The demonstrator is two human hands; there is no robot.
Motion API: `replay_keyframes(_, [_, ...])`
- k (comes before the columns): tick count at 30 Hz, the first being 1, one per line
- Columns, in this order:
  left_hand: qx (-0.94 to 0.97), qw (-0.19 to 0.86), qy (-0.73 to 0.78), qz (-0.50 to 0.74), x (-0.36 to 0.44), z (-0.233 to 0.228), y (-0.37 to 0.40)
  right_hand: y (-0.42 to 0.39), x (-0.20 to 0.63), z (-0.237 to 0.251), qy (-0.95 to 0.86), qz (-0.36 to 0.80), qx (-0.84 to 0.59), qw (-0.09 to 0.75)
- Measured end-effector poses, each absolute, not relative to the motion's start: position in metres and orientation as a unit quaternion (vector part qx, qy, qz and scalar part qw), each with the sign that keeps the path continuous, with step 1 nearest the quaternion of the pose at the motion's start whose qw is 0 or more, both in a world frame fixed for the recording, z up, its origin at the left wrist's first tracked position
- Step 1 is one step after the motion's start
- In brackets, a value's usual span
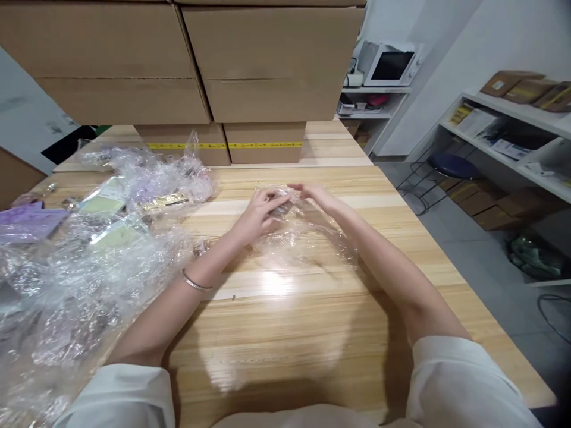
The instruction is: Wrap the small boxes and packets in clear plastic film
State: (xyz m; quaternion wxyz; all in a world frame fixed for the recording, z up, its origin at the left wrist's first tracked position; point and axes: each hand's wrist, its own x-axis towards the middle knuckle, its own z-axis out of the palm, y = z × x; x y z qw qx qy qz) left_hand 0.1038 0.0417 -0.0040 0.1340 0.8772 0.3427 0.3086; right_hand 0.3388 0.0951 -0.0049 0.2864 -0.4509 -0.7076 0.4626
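Note:
My left hand [259, 215] and my right hand [314, 195] meet over the middle of a light wooden table [312, 321]. Both hold a clear plastic bag [307, 238] that spreads crumpled on the table below my right forearm. A small dark item [285, 208] sits between my fingers inside the plastic; its shape is too small to tell. A thin bracelet [195, 283] circles my left wrist.
A heap of clear plastic bags [89, 255] with pale green and purple packets covers the table's left side. Stacked cardboard boxes [232, 77] stand at the far edge. To the right are white shelves [513, 137], a stool [450, 167] and boxes on the floor.

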Motion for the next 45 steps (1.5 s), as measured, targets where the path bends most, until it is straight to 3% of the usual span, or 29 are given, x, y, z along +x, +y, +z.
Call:
replay_keyframes(1, [0.89,0.143,0.304,0.307,0.11,-0.003,0.037,0.091,0.342,0.004,-0.667,0.534,-0.426,0.299])
replay_keyframes(3, [0.902,0.158,0.26,0.306,0.12,-0.003,0.03,0.076,0.347,0.018,-0.616,0.655,-0.363,0.244])
replay_keyframes(5, [0.905,0.166,0.252,0.3,0.128,-0.006,0.025,0.059,0.348,0.024,-0.6,0.706,-0.325,0.187])
replay_keyframes(13, [0.917,0.116,0.247,0.289,0.122,0.01,-0.025,0.025,0.348,-0.006,-0.491,0.721,-0.403,0.276])
replay_keyframes(16, [0.954,0.147,0.167,0.2,0.109,0.014,-0.048,0.027,0.355,-0.016,-0.456,0.69,-0.469,0.309])
replay_keyframes(21, [0.978,0.11,0.159,0.073,0.096,-0.011,-0.058,0.033,0.356,-0.024,-0.45,0.658,-0.508,0.326])
replay_keyframes(25, [0.972,0.098,0.182,0.112,0.093,-0.025,-0.054,0.036,0.355,-0.03,-0.452,0.641,-0.505,0.36])
replay_keyframes(28, [0.947,0.186,0.18,0.191,0.093,-0.016,-0.058,0.038,0.357,-0.035,-0.458,0.645,-0.488,0.368])
replay_keyframes(32, [0.819,0.439,0.255,0.268,0.089,0.008,-0.063,0.039,0.361,-0.039,-0.479,0.648,-0.468,0.363])
replay_keyframes(36, [0.768,0.567,0.229,0.191,0.079,0.022,-0.057,0.037,0.364,-0.035,-0.519,0.628,-0.469,0.341])
replay_keyframes(39, [0.854,0.487,0.173,0.064,0.078,0.02,-0.059,0.03,0.362,-0.028,-0.534,0.623,-0.468,0.328])
replay_keyframes(45, [0.936,0.281,0.21,-0.04,0.091,-0.002,-0.082,0.009,0.346,-0.02,-0.488,0.627,-0.532,0.294])
